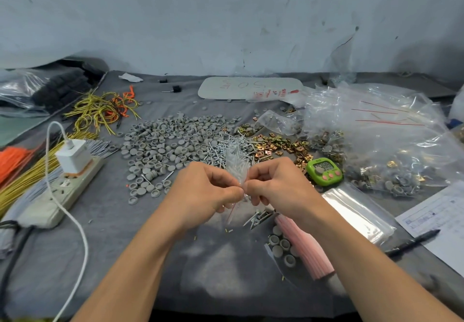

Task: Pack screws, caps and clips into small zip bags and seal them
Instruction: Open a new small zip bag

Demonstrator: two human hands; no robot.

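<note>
Pinching the zip bag [237,165] with my left hand [208,192] and right hand [275,186]; sloppy pressing could leave the seal gapped, stuff spills.

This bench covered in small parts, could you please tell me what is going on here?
A person is pinching a small clear zip bag with the left hand and the right hand, apparently working its mouth. Loose piles of grey caps, screws and brass clips lie behind it on the cloth; filled bags sit at the right.
</note>
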